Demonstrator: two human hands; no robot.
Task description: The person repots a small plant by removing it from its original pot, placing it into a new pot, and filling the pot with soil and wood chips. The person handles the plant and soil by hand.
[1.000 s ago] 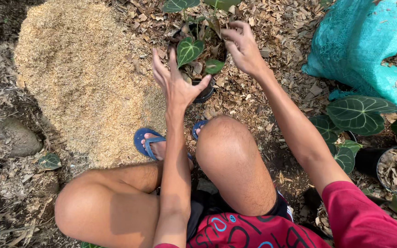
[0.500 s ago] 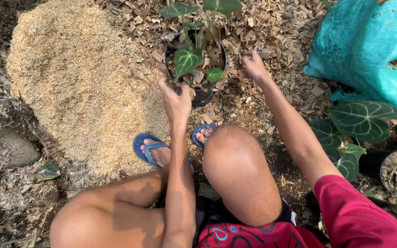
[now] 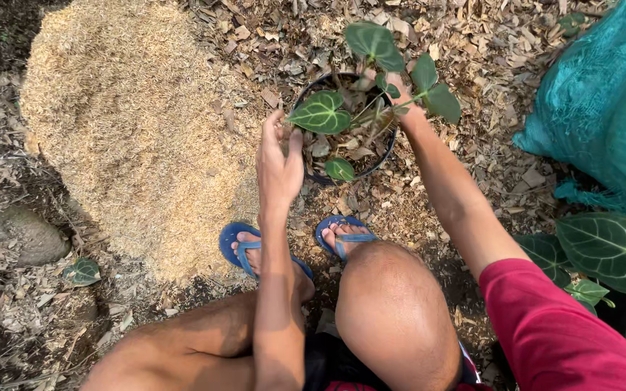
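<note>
A black pot (image 3: 310,174) stands on the leaf-strewn ground in front of my feet. It holds a small plant (image 3: 321,113) with dark green, pale-veined leaves. My left hand (image 3: 278,158) presses against the pot's left rim, fingers straight and together. On the far right rim rests my right hand (image 3: 402,99), partly hidden under the leaves. The pot sits between the two hands. I am squatting, with my knees low in the view.
A broad heap of tan husks (image 3: 132,130) lies left of the pot. A teal mesh sack (image 3: 606,108) fills the upper right, with another large-leaved plant (image 3: 610,250) below it. A grey stone (image 3: 23,235) sits at left. My blue sandals (image 3: 239,242) are just behind the pot.
Both hands came down from above the plant, fingers spread, onto the pot's two sides. The pot now appears nearer and more central in the view.
</note>
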